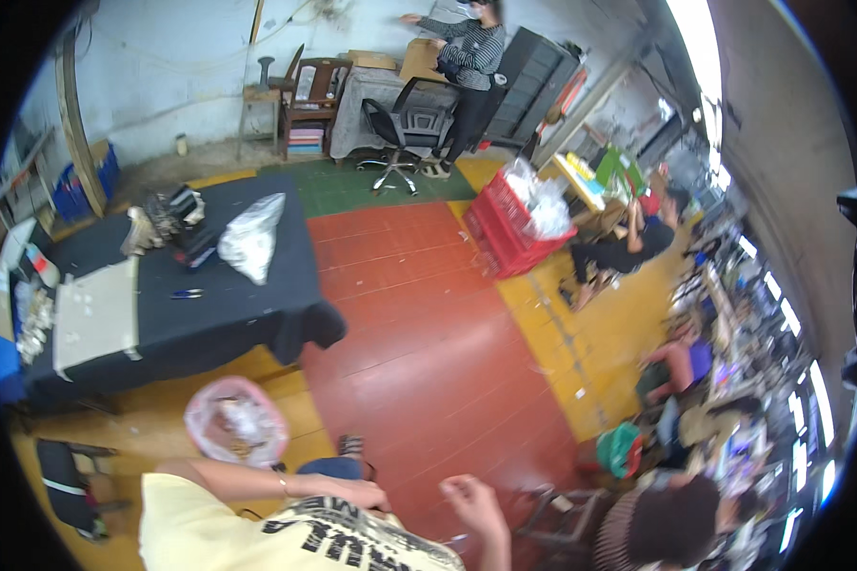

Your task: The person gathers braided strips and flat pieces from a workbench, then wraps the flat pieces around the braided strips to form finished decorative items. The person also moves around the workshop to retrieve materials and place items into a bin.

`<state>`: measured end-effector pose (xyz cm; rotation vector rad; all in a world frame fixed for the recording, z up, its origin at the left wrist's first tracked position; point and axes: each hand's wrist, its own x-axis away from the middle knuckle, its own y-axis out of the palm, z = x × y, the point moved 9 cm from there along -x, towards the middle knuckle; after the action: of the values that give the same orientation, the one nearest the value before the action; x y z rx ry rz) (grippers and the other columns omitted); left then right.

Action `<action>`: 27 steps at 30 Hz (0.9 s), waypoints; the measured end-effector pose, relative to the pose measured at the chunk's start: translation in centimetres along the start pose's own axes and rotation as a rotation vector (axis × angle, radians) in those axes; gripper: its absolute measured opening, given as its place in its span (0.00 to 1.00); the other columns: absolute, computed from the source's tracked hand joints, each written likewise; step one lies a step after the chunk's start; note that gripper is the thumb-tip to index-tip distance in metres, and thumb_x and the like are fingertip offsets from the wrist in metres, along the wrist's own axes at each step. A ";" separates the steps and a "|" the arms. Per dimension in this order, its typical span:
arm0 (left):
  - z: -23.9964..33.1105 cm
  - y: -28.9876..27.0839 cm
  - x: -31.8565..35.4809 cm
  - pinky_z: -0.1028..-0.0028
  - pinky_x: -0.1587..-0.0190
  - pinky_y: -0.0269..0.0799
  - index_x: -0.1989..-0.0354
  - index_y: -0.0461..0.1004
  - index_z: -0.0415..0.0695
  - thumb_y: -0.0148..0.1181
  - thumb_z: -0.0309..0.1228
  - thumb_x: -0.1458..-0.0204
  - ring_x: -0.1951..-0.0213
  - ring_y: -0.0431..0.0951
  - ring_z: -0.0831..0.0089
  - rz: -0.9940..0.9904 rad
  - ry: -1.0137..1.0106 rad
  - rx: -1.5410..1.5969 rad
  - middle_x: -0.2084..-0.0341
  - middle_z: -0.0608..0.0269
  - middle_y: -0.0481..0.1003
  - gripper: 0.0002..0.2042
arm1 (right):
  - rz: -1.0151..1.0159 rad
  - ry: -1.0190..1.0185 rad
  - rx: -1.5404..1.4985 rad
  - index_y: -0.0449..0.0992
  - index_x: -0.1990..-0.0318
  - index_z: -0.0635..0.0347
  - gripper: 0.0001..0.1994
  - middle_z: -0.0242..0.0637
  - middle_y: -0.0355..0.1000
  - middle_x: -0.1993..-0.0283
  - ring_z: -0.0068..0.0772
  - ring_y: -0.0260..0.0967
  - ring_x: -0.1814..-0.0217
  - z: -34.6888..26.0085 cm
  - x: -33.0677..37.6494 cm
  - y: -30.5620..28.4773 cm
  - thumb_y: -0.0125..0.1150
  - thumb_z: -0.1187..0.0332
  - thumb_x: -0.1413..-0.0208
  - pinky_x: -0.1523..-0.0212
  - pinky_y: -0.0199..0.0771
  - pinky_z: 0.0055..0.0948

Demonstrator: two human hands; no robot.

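My left hand (pixel 360 493) rests on my knee in blue jeans (pixel 331 467), fingers loosely spread, holding nothing. The forearm runs in from the left out of a pale yellow printed shirt (pixel 257 533). My right hand (pixel 471 506) hovers just to the right over the red floor, fingers curled in. I see nothing in its grip. A sandalled foot (pixel 350 444) shows above the knee.
A pink bag of scraps (pixel 235 420) sits on the floor to the left. Behind it is a black-covered table (pixel 248 314) with a white plastic bag (pixel 253 238), a cardboard sheet (pixel 93 314) and a blue pen (pixel 187 294). A red crate (pixel 509 233), an office chair (pixel 402 128) and seated people (pixel 638 238) lie beyond.
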<state>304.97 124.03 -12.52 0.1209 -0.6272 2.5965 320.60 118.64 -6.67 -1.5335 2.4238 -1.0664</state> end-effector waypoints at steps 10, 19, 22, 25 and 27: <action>-11.9 -31.1 -7.0 0.57 0.66 0.72 0.68 0.75 0.31 0.56 0.30 0.52 0.67 0.78 0.49 0.077 -0.011 -0.038 0.75 0.43 0.76 0.11 | -0.403 0.156 -0.025 0.77 0.58 0.67 0.15 0.39 0.78 0.66 0.24 0.74 0.66 -2.2 -30.7 -2.5 0.62 0.62 0.42 0.61 0.75 0.26; -24.7 -62.9 -5.1 0.57 0.71 0.70 0.76 0.73 0.35 0.55 0.33 0.51 0.70 0.78 0.55 0.671 0.097 -0.009 0.74 0.47 0.74 0.11 | -0.342 -0.213 0.566 0.79 0.64 0.61 0.17 0.47 0.78 0.66 0.42 0.79 0.64 -14.6 -74.7 -9.6 0.63 0.55 0.47 0.60 0.78 0.37; -32.0 -67.8 -3.5 0.61 0.63 0.72 0.68 0.77 0.44 0.55 0.38 0.48 0.57 0.76 0.57 0.603 -0.337 0.045 0.68 0.52 0.75 0.11 | -0.379 -0.416 0.462 0.79 0.63 0.62 0.15 0.49 0.78 0.69 0.43 0.79 0.67 -23.7 -88.7 -8.4 0.61 0.57 0.44 0.62 0.78 0.38; -37.2 -75.9 1.2 0.63 0.54 0.74 0.54 0.76 0.48 0.53 0.49 0.42 0.52 0.75 0.56 0.859 -0.408 0.059 0.62 0.55 0.77 0.19 | -0.513 -0.520 0.559 0.78 0.57 0.63 0.16 0.48 0.78 0.67 0.42 0.79 0.67 -31.5 -101.8 -3.4 0.60 0.58 0.43 0.59 0.78 0.38; -40.4 -82.8 6.0 0.61 0.50 0.74 0.52 0.75 0.44 0.52 0.52 0.42 0.50 0.75 0.54 1.031 -0.464 -0.005 0.59 0.51 0.77 0.24 | -0.400 -0.622 0.453 0.78 0.57 0.62 0.15 0.44 0.79 0.67 0.32 0.78 0.64 -37.7 -109.2 0.1 0.62 0.59 0.44 0.61 0.78 0.33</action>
<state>338.43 210.07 -13.37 0.5288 -1.0667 3.5922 359.02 227.53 -9.37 -1.8515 1.4003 -0.9122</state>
